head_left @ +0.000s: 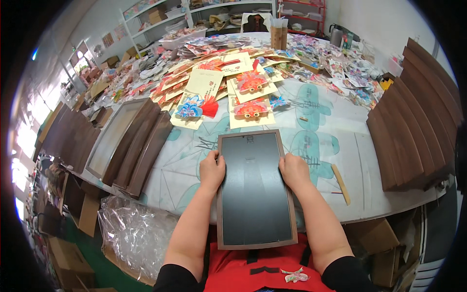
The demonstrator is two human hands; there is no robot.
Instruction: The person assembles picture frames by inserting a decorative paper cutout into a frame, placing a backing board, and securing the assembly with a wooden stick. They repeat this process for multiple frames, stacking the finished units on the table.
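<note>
Between both hands I hold a rectangular brown picture frame [295, 216] with a dark grey panel [255, 194] filling it. It is tilted, its near end over my red apron and its far end over the table. My left hand [212, 171] grips the left edge near the far end. Opposite it, my right hand [295, 170] has closed on the right edge. Beyond the frame lie cream cards with red fish ornaments [251, 108] and a card bearing a blue ornament with a red tassel [190, 108].
Brown frames stand in rows at the left [136, 146] and right [408, 121] of the table. A wooden strip [341, 184] lies on the patterned table cover [352, 146]. Colourful paper pieces [340, 68] pile up at the back. Clear plastic wrap [134, 228] sits below the left table edge.
</note>
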